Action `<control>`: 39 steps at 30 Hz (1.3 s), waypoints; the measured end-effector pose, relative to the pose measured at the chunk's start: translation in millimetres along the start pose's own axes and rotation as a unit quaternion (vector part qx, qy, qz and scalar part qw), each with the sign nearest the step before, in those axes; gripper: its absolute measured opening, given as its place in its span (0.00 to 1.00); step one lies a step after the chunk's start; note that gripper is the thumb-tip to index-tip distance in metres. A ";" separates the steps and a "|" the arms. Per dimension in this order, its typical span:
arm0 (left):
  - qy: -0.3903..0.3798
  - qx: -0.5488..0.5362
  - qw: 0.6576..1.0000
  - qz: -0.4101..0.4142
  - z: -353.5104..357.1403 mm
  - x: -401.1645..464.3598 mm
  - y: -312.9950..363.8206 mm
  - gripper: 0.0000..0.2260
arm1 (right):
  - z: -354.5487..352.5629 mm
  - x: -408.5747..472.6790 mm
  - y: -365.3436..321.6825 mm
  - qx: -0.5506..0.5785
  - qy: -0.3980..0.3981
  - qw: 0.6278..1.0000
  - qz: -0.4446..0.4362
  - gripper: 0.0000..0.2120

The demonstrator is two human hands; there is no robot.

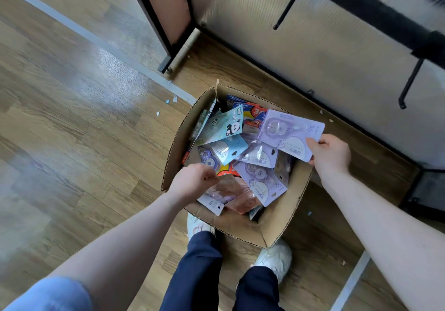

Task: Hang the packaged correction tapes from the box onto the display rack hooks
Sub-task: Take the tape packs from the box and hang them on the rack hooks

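A: Which step is this? Looks like the picking stage. Left hand (192, 180) is down in the box (277, 228), fingers pinched on a pink pack (226, 187).

B: Yep, and the right hand (331, 153) grips a purple pack (292, 133) by its corner, lifted just over the box's right rim. I'd guess the next move is up to a hook (286, 9), lining up the hang hole.

A: The pack is a flat card with a clear blister, "36" printed on it.
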State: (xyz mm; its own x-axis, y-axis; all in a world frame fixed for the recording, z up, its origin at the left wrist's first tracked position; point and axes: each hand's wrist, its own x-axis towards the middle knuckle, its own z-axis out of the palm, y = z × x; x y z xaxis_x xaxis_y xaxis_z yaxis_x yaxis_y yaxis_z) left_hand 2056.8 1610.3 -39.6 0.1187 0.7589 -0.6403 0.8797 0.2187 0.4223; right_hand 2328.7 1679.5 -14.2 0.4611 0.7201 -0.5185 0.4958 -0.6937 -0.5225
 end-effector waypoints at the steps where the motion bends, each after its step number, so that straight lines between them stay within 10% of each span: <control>1: 0.010 0.000 1.000 0.005 -7.4 -1.3 5.1 0.08 | -4.8 -3.1 -4.9 -0.008 0.003 1.000 -0.005 0.11; 26: 0.196 0.044 0.968 0.151 -290.6 -146.4 152.2 0.07 | -225.3 -165.2 -213.6 -0.352 0.058 0.879 -0.318 0.13; 39: 0.340 0.109 0.904 0.236 -458.1 -277.3 262.8 0.10 | -380.6 -275.4 -331.4 -0.273 0.153 0.844 -0.436 0.08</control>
State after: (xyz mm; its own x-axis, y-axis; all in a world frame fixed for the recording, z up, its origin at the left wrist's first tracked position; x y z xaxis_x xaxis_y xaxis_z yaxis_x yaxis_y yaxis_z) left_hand 2044.1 1738.3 542.8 0.2600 0.9536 0.1520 0.8833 -0.2984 0.3616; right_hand 2317.5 1717.2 559.4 -0.1280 0.9812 0.1446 0.9712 0.1535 -0.1821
